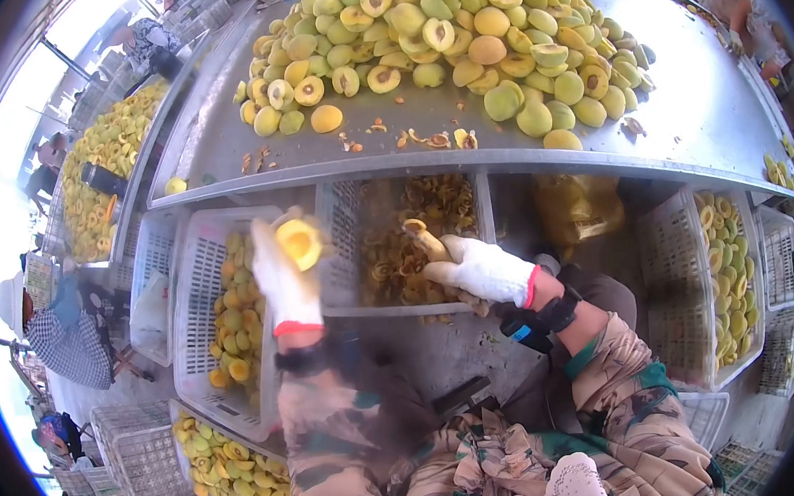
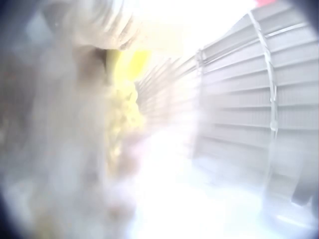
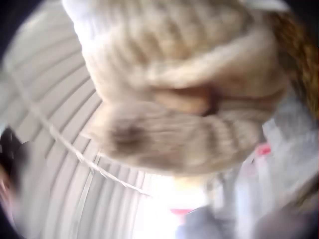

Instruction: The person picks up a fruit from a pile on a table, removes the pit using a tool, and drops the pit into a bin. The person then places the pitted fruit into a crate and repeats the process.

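My left hand (image 1: 285, 274), in a white glove, grips a yellow fruit half (image 1: 299, 243) with its cut face towards me, above a white crate of fruit halves (image 1: 197, 292). The hand is motion-blurred. In the left wrist view only a blurred yellow fruit (image 2: 130, 67) shows. My right hand (image 1: 479, 270), also gloved, is curled round a small tan-handled tool (image 1: 428, 241) over the crate of pits and scraps (image 1: 339, 243). The right wrist view shows its gloved fingers (image 3: 174, 134) curled tight; the tool's tip is hidden there.
A big heap of whole and halved yellow-green fruit (image 1: 455, 38) lies on the steel table (image 1: 684, 104) ahead. More white crates with halves stand at the right (image 1: 678, 263) and lower left (image 1: 233, 471). Other workers (image 1: 63, 335) sit at the left.
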Motion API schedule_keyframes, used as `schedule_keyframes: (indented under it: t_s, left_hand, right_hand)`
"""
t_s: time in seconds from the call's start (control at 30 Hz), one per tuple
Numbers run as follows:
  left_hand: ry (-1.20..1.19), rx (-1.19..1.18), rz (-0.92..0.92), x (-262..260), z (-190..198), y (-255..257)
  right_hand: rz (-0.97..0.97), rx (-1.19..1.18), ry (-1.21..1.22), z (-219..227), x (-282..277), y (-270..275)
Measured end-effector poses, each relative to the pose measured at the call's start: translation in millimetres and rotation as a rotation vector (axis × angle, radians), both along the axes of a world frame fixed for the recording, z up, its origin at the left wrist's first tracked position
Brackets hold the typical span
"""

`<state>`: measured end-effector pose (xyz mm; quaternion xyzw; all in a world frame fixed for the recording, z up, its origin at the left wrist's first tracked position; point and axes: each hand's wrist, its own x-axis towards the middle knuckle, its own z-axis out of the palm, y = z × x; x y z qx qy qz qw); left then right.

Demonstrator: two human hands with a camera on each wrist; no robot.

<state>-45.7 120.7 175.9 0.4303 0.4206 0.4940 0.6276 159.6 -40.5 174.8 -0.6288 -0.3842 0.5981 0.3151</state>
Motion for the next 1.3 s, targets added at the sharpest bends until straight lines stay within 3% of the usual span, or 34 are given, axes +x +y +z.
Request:
schedule_keyframes:
  t_s: [0.03, 0.07, 0.13, 0.2, 0.23, 0.27, 0.33, 0.43, 0.6, 0.67, 0.73, 0.77, 0.87, 0.9, 0.93, 1.03, 1.13, 1.27, 1.3]
  left_hand:
    - [0.052, 0.025, 0.084, -26, 1, 12]
    - [0.108, 0.046, 0.168, -52, 3, 24]
    - [0.298, 0.08, 0.372, -105, -8, 46]
    - [0.509, 0.02, 0.483, -143, -4, 53]
    - [0.695, 0.031, 0.619, -171, -27, 70]
    - [0.877, 0.04, 0.51, -175, -14, 64]
    - [1.379, 0.049, 0.422, -199, -35, 81]
    - [1.236, 0.152, 0.423, -180, -31, 87]
    - [0.998, 0.282, 0.342, -125, 1, 103]
    - [0.945, 0.371, 0.27, -107, 15, 114]
    - [0.932, 0.432, 0.235, -83, 30, 125]
    - [0.928, 0.466, 0.194, -71, 35, 131]
    - [0.928, 0.524, 0.045, -28, 55, 147]
    - [0.937, 0.649, -0.039, -16, 46, 164]
    - [0.97, 0.564, -0.134, 5, 53, 168]
    - [1.077, 0.731, -0.499, 54, 38, 198]
    - [1.296, 0.942, -0.71, 94, 21, 219]
    - [1.565, 0.84, -0.782, 128, 26, 214]
    - [1.61, 0.813, -0.798, 132, 30, 211]
  right_hand:
    - [0.039, 0.066, -0.291, -19, 4, 2]
    - [0.009, -0.036, -0.163, 0, 6, 1]
    - [-0.028, 0.055, -0.214, 30, 14, 5]
    - [-0.043, 0.146, -0.346, 53, 29, 20]
    - [-0.008, 0.17, -0.558, 59, 40, 33]
    - [0.029, 0.193, -0.769, 65, 51, 47]
    - [0.053, 0.219, -0.989, 68, 77, 78]
    - [0.057, 0.159, -1.167, 42, 122, 140]
    - [0.052, 0.214, -1.304, 21, 137, 193]
    - [0.182, 0.321, -1.377, 35, 120, 191]
    - [0.341, 0.59, -1.479, 18, 123, 197]
    - [0.373, 0.72, -1.348, 16, 120, 199]
    - [0.336, 0.563, -1.394, 24, 113, 208]
    - [0.337, 0.46, -1.428, 26, 111, 209]
    - [0.369, 0.492, -1.346, 26, 109, 209]
    - [0.428, 0.597, -1.17, 23, 107, 199]
    - [0.387, 0.574, -1.334, 43, 122, 177]
    - [0.503, 0.435, -1.308, 48, 120, 152]
    - [0.484, 0.487, -1.168, 53, 112, 146]
